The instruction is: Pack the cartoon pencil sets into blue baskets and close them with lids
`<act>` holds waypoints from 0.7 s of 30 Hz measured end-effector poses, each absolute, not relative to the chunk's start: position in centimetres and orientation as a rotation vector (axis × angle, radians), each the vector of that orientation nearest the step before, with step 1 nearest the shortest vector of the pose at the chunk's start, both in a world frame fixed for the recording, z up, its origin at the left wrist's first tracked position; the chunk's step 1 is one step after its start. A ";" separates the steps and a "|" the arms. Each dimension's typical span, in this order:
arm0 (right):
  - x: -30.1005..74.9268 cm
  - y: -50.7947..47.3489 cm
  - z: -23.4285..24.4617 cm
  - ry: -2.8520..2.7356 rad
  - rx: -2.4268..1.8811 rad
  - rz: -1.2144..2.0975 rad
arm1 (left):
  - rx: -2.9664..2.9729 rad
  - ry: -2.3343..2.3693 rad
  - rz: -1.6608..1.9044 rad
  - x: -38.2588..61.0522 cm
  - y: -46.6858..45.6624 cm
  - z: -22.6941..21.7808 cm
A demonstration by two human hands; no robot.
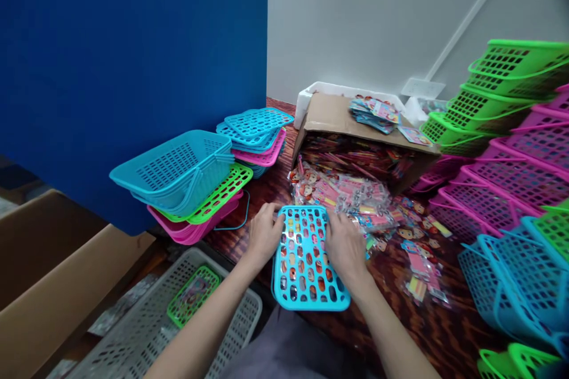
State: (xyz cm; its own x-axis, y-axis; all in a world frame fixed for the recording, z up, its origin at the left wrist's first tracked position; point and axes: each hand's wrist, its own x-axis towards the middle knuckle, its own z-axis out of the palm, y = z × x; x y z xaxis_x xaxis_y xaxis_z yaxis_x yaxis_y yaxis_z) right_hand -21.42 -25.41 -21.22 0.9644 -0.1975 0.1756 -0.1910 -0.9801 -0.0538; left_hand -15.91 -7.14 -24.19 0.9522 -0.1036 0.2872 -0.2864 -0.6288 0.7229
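A light-blue plastic basket [306, 247] with a slotted lid on top lies at the table's front edge, before my body. Packed, colourful things show through the lid's slots. My left hand [265, 230] grips the far left edge, thumb on the lid. At the far right edge my right hand [345, 244] holds the rim, its fingers partly hidden by the hand itself. Just beyond lies a heap of clear plastic packets [344, 194] with pink, yellow and cartoon-printed pieces.
Blue baskets [178, 163] and loose lids [258, 124] are stacked left. A tipped cardboard box [329, 112] of small items stands behind. Green baskets [502, 71], pink baskets [498, 183] and blue ones rise at right. A grey crate [178, 266] holding a green-lidded basket sits lower left.
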 end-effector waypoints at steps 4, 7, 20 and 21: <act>-21.1 -25.5 -21.7 0.327 -3.034 -0.161 | 2.243 -0.268 0.282 -15.7 -7.3 -24.8; -20.9 -25.8 -21.6 0.326 -2.944 -0.069 | 2.236 -0.261 0.286 -15.9 -7.4 -25.0; -20.2 -26.3 -21.5 0.354 -2.764 -0.020 | 2.219 -0.297 0.289 -15.8 -7.7 -25.2; -20.3 -26.4 -21.6 0.348 -2.777 -0.020 | 2.207 -0.315 0.283 -15.8 -7.6 -25.2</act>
